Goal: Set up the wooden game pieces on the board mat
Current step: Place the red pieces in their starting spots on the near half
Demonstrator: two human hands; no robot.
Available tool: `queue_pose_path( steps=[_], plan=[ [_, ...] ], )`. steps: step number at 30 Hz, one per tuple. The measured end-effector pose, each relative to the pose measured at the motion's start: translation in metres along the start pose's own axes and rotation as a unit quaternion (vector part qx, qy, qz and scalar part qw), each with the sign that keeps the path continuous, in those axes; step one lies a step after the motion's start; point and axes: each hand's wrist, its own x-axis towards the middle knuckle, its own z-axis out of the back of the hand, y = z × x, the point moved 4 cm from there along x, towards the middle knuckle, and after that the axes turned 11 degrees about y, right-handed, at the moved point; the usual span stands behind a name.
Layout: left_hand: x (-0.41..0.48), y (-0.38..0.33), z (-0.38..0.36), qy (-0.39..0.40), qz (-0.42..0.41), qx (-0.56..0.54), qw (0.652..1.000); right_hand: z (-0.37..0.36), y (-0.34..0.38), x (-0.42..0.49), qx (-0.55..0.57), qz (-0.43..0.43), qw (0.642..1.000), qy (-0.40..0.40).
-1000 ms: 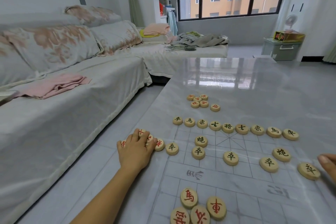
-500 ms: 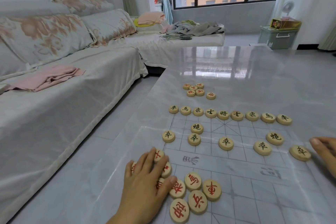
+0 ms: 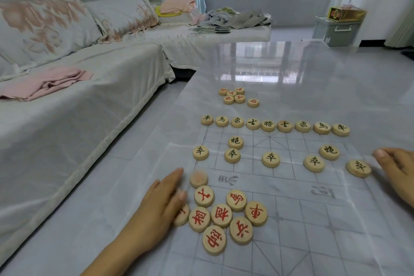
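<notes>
— Pieces (image 3: 268,125) first: where do they stand, seen from the head camera?
— The black-lettered ones are set out on the far half of the mat (image 3: 313,219). Nine make a black row (image 3: 284,126) along its far edge. Two more sit one line nearer. Five pawns stand in a looser line nearer again.
— And the red ones?
— A red cluster (image 3: 221,216) lies bunched and face up on the near left part of the mat, its pieces touching one another. One blurred piece (image 3: 198,179) sits just beyond it, its mark unreadable. A far group (image 3: 235,96) of six red ones lies off the mat, on the table (image 3: 291,69) beyond the black row.
— Left hand?
— The left hand (image 3: 161,206) lies flat at the mat's left edge, fingers straight, gripping nothing. It covers part of one piece on the cluster's left side, and a fingertip is just beside the blurred piece.
— Right hand?
— The right hand (image 3: 398,170) comes in from the right border, partly cut off. Its fingers are loosely bent on the mat with nothing seen in them. It is just beside the rightmost pawn (image 3: 358,168); I cannot tell whether they touch.
— Around the table?
— A sofa (image 3: 89,101) stands to the left, with a pink cloth (image 3: 44,83) on its seat.
</notes>
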Motion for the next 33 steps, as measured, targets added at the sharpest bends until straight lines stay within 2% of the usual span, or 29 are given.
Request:
queue_pose_path(
  steps=[2, 4, 6, 9, 12, 14, 16, 19, 21, 24, 26, 30, 33],
  plan=[
    [-0.002, 0.001, 0.011, -0.017, 0.012, -0.116, 0.993, 0.010, 0.017, -0.008, 0.017, 0.022, 1.000, -0.012],
    [-0.008, 0.006, 0.018, -0.022, 0.019, -0.159, 0.987, 0.022, 0.029, -0.014, 0.041, 0.024, 0.999, -0.015],
    [-0.021, 0.004, 0.018, 0.012, 0.026, -0.156, 0.987, 0.038, 0.057, -0.018, 0.053, 0.040, 0.998, 0.009],
    [-0.038, -0.007, 0.002, 0.091, 0.027, -0.082, 0.992, 0.048, 0.132, -0.036, 0.084, 0.130, 0.983, 0.094],
    [-0.041, -0.008, -0.011, 0.071, 0.030, -0.022, 0.997, 0.019, 0.201, -0.085, 0.084, 0.254, 0.927, 0.263],
    [-0.038, -0.007, -0.015, 0.046, 0.039, -0.013, 0.998, -0.014, 0.225, -0.117, 0.020, 0.320, 0.875, 0.362],
    [-0.037, -0.012, -0.020, 0.034, 0.035, -0.021, 0.999, -0.041, 0.235, -0.143, -0.057, 0.351, 0.848, 0.394],
    [-0.032, -0.028, -0.030, 0.029, 0.013, -0.007, 0.999, -0.057, 0.238, -0.160, -0.118, 0.383, 0.858, 0.323],
    [-0.029, -0.039, -0.036, 0.040, -0.006, -0.016, 0.999, -0.056, 0.230, -0.161, -0.119, 0.384, 0.868, 0.290],
    [-0.026, -0.043, -0.034, 0.080, -0.011, -0.088, 0.993, -0.046, 0.212, -0.156, -0.112, 0.365, 0.886, 0.263],
    [-0.027, -0.031, -0.017, 0.051, -0.002, -0.124, 0.991, -0.038, 0.203, -0.153, -0.122, 0.358, 0.894, 0.240],
    [-0.033, 0.004, 0.017, -0.037, 0.020, -0.052, 0.998, -0.033, 0.196, -0.158, -0.121, 0.354, 0.899, 0.226],
    [-0.036, 0.009, 0.015, -0.033, 0.014, -0.050, 0.998, -0.036, 0.205, -0.166, -0.129, 0.366, 0.894, 0.223]
  ],
)
